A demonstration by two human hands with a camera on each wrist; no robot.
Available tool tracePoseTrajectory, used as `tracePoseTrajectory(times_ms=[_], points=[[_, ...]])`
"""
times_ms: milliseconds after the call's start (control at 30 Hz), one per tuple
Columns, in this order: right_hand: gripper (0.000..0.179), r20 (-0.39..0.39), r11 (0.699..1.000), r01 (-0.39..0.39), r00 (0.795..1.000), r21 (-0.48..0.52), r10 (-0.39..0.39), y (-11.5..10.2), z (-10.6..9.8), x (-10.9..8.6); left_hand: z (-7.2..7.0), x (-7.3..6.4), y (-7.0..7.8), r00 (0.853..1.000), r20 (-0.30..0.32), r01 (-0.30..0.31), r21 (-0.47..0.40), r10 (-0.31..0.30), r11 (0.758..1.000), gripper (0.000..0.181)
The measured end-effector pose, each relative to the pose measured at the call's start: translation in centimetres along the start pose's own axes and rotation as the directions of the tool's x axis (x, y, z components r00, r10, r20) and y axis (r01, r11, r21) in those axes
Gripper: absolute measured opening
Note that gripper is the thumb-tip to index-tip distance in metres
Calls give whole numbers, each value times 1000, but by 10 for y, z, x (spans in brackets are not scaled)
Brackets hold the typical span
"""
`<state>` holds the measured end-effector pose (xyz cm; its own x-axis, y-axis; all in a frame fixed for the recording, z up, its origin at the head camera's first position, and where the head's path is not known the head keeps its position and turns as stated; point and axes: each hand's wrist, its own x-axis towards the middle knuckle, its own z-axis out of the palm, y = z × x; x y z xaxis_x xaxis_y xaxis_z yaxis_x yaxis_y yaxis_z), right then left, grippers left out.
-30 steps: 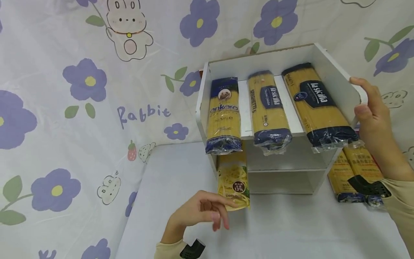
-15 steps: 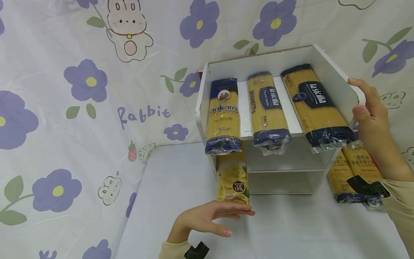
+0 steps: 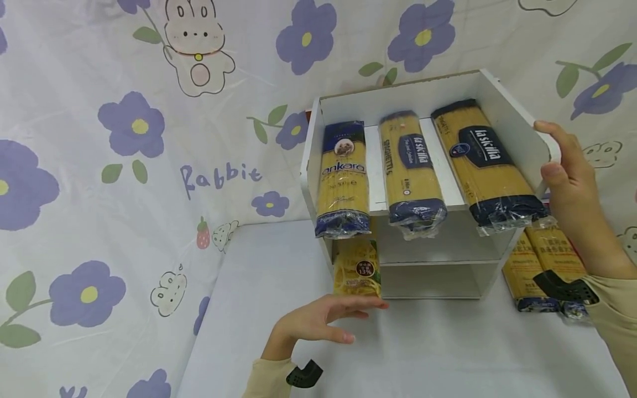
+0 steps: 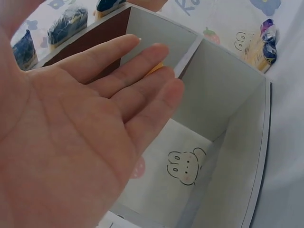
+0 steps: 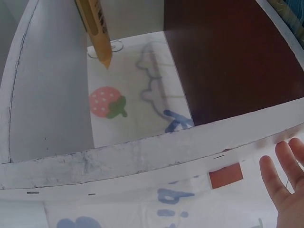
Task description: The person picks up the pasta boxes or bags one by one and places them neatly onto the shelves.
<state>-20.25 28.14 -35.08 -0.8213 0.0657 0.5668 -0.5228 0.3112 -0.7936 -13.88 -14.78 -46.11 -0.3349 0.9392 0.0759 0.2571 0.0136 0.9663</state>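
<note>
Closest to me on the head feed is the left hand [image 3: 318,320], coming out of a beige sleeve [image 3: 269,378] with a black device [image 3: 304,374] at the wrist. Its fingers reach out nearly straight with the thumb held apart below them, clasping nothing; my left wrist feed shows the palm bare and the fingers lying side by side. The fingertips are at the near end of the yellow noodle pack [image 3: 356,271]; I can't tell how firmly they bear on it.

Over on the right, the right hand [image 3: 572,188] is clamped on the upper front corner of the shelf's side panel [image 3: 520,121], thumb on the front edge and index finger over the top.

I have the noodle pack at the left end of the middle compartment, directly under the top tier, its near end jutting past the front of the white shelf [image 3: 438,243]. It carries a dark round badge marked 13%.

On the top tier I count three packs of spaghetti, spaced apart: the ankara pack [image 3: 343,182] at left, a narrower la sicilia pack [image 3: 410,166] in the middle, and a wider la sicilia pack [image 3: 485,160] leaning toward the right panel. Two yellow packs [image 3: 530,276] lie on the white table [image 3: 423,348] just right of the shelf.

Farthest off, a white cloth backdrop [image 3: 209,132] shows purple flowers, rabbits and the word "Rabbit".
</note>
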Motion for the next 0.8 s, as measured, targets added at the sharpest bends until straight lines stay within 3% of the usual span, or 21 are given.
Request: tracePoseTrajectory(times_ms=[300,467,600,700,767,800], points=[[59,-14,1000,10,1000,-16,-10,0,0,0,-9,2,-4,1000,-19,-11,7,11,1000,81],[56,-5,999,2,1000,-44,-2,2,-1,0,-11,2,0,999,-17,29,11,-29,1000,76],[57,-11,999,-19,1000,-37,18,1,-1,-1,-13,-4,13,997,22,68,-14,-67,998,64],[57,-8,1000,-19,1000,-24,19,0,0,-1,-19,-12,29,999,41,8,-57,-6,998,55],[56,1,1000,-11,1000,-22,11,0,0,-1,-26,-17,40,995,23,-99,-77,101,992,50],[57,0,1000,-12,1000,-24,12,-1,0,-1,-30,-20,45,985,-3,-170,-77,170,983,46]])
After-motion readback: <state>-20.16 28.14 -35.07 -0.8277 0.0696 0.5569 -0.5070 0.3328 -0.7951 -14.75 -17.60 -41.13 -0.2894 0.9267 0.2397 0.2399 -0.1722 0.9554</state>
